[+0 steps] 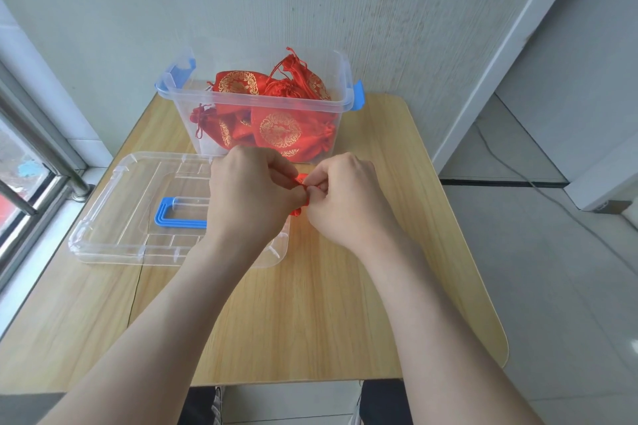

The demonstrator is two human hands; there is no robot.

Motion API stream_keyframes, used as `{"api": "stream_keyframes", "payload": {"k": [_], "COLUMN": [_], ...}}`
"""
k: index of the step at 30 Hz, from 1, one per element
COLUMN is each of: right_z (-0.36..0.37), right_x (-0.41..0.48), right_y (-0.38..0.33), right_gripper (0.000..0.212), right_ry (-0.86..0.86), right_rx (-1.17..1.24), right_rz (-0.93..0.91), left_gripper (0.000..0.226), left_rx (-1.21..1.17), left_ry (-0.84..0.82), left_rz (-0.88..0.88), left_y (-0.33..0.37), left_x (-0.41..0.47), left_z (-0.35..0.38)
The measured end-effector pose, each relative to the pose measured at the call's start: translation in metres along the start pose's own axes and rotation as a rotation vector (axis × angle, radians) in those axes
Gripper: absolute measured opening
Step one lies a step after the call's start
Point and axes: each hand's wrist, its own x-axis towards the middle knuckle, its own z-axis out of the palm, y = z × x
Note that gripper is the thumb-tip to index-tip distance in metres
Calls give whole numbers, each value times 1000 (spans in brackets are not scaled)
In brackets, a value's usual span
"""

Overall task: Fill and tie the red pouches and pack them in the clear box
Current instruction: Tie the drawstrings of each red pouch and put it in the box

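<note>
Slipping is your main risk: your left hand [252,197] and right hand [345,198] both pinch the small red pouch [300,179] between them, just in front of the clear box [193,114]. If it escapes your fingers, the tie will be loose and the filling may spill.

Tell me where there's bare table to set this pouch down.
The table is bare right of the box and right hand, out to its edge, and along the near strip in front of the lid, though the forearms cross it. Crowded: the middle, where the left hand and right hand hold the pouch just before the box.
</note>
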Motion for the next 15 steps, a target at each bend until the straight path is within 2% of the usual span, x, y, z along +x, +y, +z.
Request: {"api": "stream_keyframes", "payload": {"k": [2,5,10,13,15], "right_z": [-2,-10,-14,-16,-18], "right_x": [-1,0,4,6,6], "right_y": [-1,-1,8,9,10], "right_gripper": [23,24,9,10,10], "right_ry": [-13,-106,-235,-314,-345], "right_rx": [23,166,628,948,1076], "right_rz": [43,215,521,660,704], "left_gripper": [18,21,27,28,22], "left_rx": [31,50,12,-61,-65], "left_ry": [-19,-84,-121,-112,-99], "left_rz": [69,162,203,172,169], "left_y": [-3,-7,-9,-9,-11], "left_x": [1,3,6,7,9], "left_z": [1,2,1,-1,-2]}}
